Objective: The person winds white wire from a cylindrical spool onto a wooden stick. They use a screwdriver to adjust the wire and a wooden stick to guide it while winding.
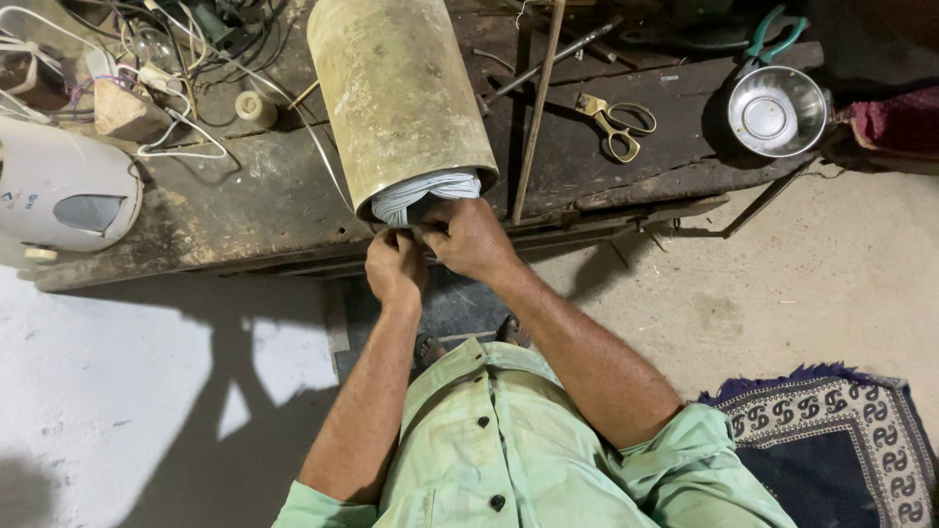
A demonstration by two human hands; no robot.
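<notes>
Pale concrete floor [117, 391] lies nearest me, a patterned rug [831, 440] at right. Above it, my left hand [395, 266] and right hand [471, 238] are both closed on white-grey cloth [423, 196], I think, stuffed in the mouth of a tan cylinder [396, 93] lying on the dark workbench [245, 210]. Scissors [616, 122] lie beyond.

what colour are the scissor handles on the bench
Gold or brass-coloured scissors, seen in the head view.
</notes>
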